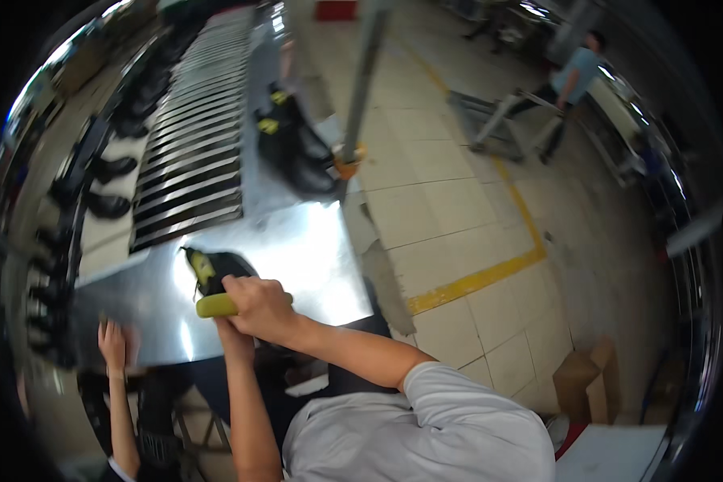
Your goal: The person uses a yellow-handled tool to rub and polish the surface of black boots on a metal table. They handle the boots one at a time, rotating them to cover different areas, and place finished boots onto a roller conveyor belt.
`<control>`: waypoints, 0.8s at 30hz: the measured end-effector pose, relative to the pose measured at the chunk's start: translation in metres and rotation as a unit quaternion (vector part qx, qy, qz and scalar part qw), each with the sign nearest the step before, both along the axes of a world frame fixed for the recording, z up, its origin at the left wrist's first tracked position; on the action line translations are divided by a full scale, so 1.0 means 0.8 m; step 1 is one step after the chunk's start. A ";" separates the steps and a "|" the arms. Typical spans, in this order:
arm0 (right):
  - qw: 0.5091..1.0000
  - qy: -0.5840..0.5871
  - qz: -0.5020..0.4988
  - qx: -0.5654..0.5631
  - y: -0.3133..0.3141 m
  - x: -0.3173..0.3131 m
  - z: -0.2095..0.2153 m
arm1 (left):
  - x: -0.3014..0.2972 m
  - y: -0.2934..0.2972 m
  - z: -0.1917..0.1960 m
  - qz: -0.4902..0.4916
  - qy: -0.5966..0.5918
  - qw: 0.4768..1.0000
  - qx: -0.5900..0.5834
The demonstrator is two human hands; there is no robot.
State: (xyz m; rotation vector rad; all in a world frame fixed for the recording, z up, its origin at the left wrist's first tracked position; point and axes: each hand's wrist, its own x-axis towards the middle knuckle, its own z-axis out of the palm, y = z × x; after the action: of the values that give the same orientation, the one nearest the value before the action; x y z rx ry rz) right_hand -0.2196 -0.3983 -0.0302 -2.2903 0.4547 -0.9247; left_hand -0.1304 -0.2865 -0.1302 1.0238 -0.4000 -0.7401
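Note:
My right hand is closed around a long, rounded yellow-green thing, whose kind I cannot make out. One end of it sticks out to the left of my fist and a short tip shows to the right. Just below it my left hand is raised close to its underside, with the fingers hidden behind it. Right behind my hands is a black shoe with a yellow-green patch, partly covered by my right hand. Whether my left hand touches the shoe is hidden.
A shiny metal table adjoins a slatted roller conveyor. Black boots stand beside the conveyor; more shoes sit on the left rack. A co-worker's hand rests at the table's left edge. Another person is near a metal cart.

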 end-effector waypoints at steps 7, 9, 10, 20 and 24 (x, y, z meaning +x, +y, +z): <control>0.897 0.053 0.199 0.390 -0.016 -0.005 0.008 | 0.000 0.013 0.063 0.153 -0.106 0.976 0.115; 0.840 0.018 0.235 0.488 -0.021 -0.002 0.030 | 0.009 0.026 0.059 0.161 -0.026 0.983 0.082; 0.858 0.002 0.213 0.467 -0.028 -0.006 0.019 | 0.010 0.029 0.056 0.170 -0.031 0.982 0.082; 0.848 -0.204 0.044 0.487 -0.062 0.039 -0.017 | 0.007 0.044 0.012 0.235 -0.040 0.970 0.045; 0.782 -0.305 0.113 0.531 -0.062 0.094 -0.014 | 0.008 0.046 0.003 0.218 -0.104 0.969 0.054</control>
State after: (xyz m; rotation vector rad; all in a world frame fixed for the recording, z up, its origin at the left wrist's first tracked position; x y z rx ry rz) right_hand -0.1447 -0.4481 -0.0411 -0.9158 0.2755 -0.8849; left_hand -0.1241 -0.2497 -0.1279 1.2459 -0.3000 -0.2625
